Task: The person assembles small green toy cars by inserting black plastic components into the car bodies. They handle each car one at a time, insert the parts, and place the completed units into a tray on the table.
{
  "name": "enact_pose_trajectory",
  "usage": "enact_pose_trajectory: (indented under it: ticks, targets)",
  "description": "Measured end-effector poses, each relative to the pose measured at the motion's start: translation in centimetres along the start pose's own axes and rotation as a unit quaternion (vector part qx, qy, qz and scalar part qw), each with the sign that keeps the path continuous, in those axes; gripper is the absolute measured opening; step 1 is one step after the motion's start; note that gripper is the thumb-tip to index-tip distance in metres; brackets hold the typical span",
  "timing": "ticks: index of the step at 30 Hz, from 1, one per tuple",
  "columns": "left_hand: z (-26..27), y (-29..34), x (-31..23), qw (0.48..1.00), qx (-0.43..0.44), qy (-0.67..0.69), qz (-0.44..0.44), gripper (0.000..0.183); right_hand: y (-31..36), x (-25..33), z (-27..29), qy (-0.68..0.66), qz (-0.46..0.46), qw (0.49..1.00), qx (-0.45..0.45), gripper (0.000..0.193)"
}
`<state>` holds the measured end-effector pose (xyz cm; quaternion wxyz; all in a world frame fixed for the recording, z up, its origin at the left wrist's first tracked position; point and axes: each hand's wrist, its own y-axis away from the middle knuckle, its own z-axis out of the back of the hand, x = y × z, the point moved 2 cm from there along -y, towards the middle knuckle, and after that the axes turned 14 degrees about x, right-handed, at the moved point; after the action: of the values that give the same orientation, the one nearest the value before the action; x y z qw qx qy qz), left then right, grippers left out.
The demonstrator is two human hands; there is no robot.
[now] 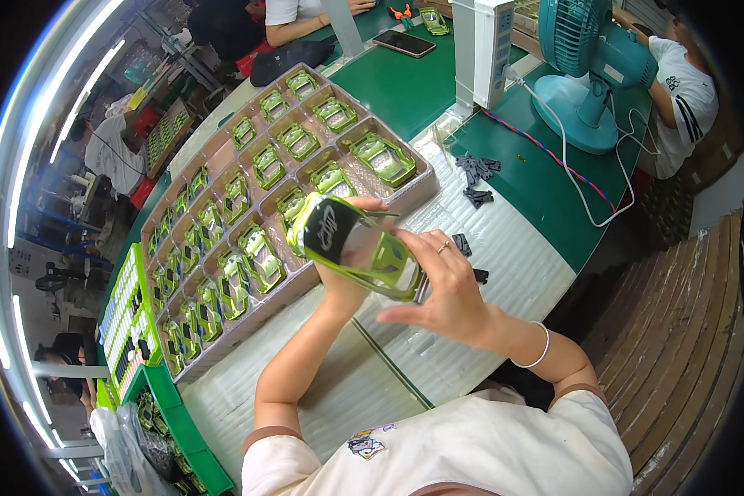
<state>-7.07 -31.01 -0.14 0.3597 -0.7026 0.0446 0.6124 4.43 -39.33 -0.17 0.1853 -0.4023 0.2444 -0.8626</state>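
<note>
A lime-green toy car body shell [362, 246] with a black panel is held up, tilted, over the front of the work surface. My left hand [344, 285] grips it from underneath and behind, its fingertips showing past the far edge. At the near right end, my right hand [453, 291] has its fingers on the shell's edge, the thumb reaching below it. A large divided tray [415, 194] lies just beyond, with several similar green shells in its compartments. Small black parts [477, 169] are scattered in little piles to the right of my hands.
A teal fan [583, 107] stands at the far right, its white cable looping over the green tabletop. Beside it rises a grey post [475, 62] with sockets. A phone [404, 44] lies farther back. Green bins [174, 430] sit at left. Other people sit around the table.
</note>
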Motion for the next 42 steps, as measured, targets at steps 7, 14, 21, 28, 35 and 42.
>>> enact_pose_trajectory:
  ticks: [7, 14, 21, 28, 35, 42]
  targets:
    - [-0.1, 0.2, 1.1, 0.980, 0.056, 0.188, 0.038, 0.017, -1.2, -1.2, 1.1, -0.267, -0.032, 0.963, -0.037, 0.034]
    - [-1.1, 1.5, 2.1, 0.985, 0.071, 0.159, -0.013, 0.011, -1.1, -0.9, 0.8, -0.206, -0.014, 0.970, -0.131, 0.018]
    - [-1.1, 1.1, 1.7, 0.976, 0.127, 0.121, -0.130, 0.020, -0.5, -0.6, 1.3, -0.178, 0.031, 0.974, -0.136, 0.021]
    - [-1.6, 1.0, 0.9, 0.977, 0.114, 0.040, -0.176, 0.020, -0.3, -0.8, 1.6, -0.188, 0.047, 0.972, -0.130, 0.021]
    - [-0.4, 0.8, 1.4, 0.988, 0.096, 0.050, -0.113, 0.013, -0.8, -2.2, 0.6, -0.394, 0.001, 0.917, -0.063, 0.023]
    - [0.8, 0.2, 0.0, 0.996, -0.011, 0.074, 0.053, 0.019, -0.4, -2.0, -0.1, -0.425, 0.006, 0.905, 0.028, 0.089]
